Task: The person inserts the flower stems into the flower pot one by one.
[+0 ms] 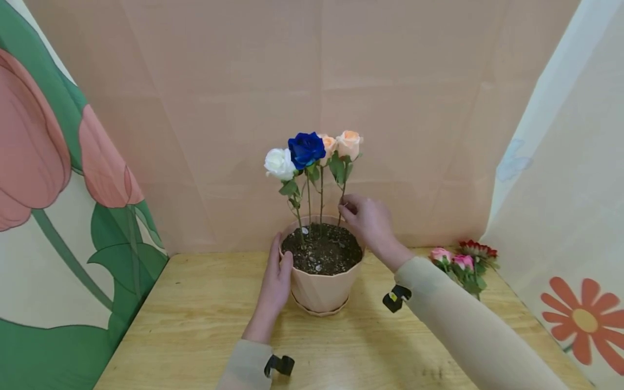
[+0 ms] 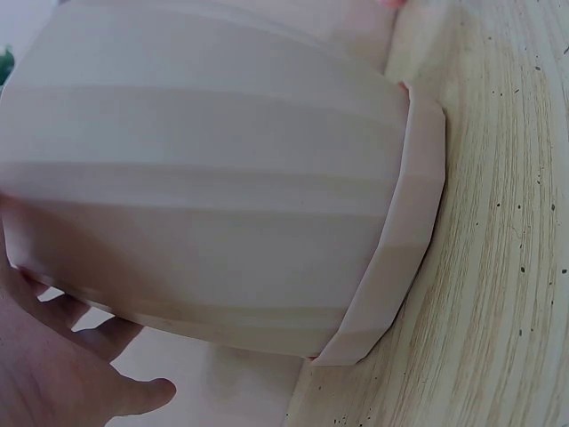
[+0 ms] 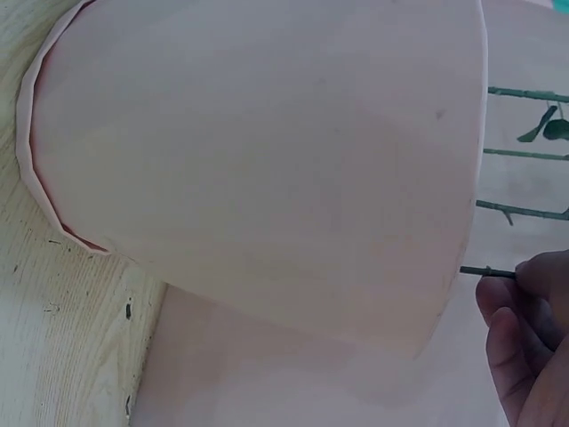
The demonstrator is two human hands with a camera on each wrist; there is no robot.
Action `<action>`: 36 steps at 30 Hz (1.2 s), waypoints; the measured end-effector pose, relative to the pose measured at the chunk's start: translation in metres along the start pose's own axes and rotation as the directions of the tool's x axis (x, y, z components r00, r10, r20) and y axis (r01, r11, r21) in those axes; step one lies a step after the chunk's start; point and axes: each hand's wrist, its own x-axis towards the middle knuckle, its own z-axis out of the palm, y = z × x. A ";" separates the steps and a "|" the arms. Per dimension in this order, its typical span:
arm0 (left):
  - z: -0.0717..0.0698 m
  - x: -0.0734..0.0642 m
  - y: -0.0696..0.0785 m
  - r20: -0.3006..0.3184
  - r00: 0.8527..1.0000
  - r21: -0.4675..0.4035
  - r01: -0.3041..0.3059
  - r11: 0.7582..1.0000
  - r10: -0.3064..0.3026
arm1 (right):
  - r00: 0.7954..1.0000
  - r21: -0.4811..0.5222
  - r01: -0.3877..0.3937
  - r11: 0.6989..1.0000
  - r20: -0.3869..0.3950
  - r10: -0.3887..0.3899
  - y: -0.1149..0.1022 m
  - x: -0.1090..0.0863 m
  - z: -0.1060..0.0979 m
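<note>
A pink flowerpot [image 1: 322, 290] filled with dark soil [image 1: 331, 254] stands on its saucer. In it are a white rose [image 1: 279, 163], a blue rose [image 1: 306, 150] and a peach rose [image 1: 327, 146] on upright stems. At the right rim, my right hand [image 1: 370, 219] pinches the stem of another peach rose [image 1: 349, 144] between thumb and fingers; the right wrist view shows its dark stem [image 3: 484, 270] at my fingertips. My left hand [image 1: 278, 276] rests against the pot's left side, thumb near the rim. Its fingers [image 2: 111, 336] lie along the outer wall in the left wrist view.
More flowers lie at the right back of the wooden table [image 1: 195, 303], among them a pink rose [image 1: 463, 261] and a dark red flower [image 1: 478, 249]. A plain pinkish cloth backdrop [image 1: 234, 108] hangs close behind the pot. Flower-printed panels flank the table.
</note>
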 end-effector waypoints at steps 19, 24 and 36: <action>0.004 0.002 0.004 -0.007 1.000 0.004 -0.001 1.000 0.001 | 0.997 -0.023 0.077 0.997 -0.014 -0.078 -0.014 0.000 0.005; 0.004 0.003 0.004 -0.005 1.000 0.004 -0.005 1.000 0.005 | 0.998 -0.012 0.054 0.998 -0.015 -0.054 -0.010 0.000 0.004; 0.003 0.003 0.000 -0.007 1.000 -0.008 -0.015 1.000 0.015 | 0.999 0.035 0.001 0.999 -0.048 0.001 -0.007 -0.004 0.008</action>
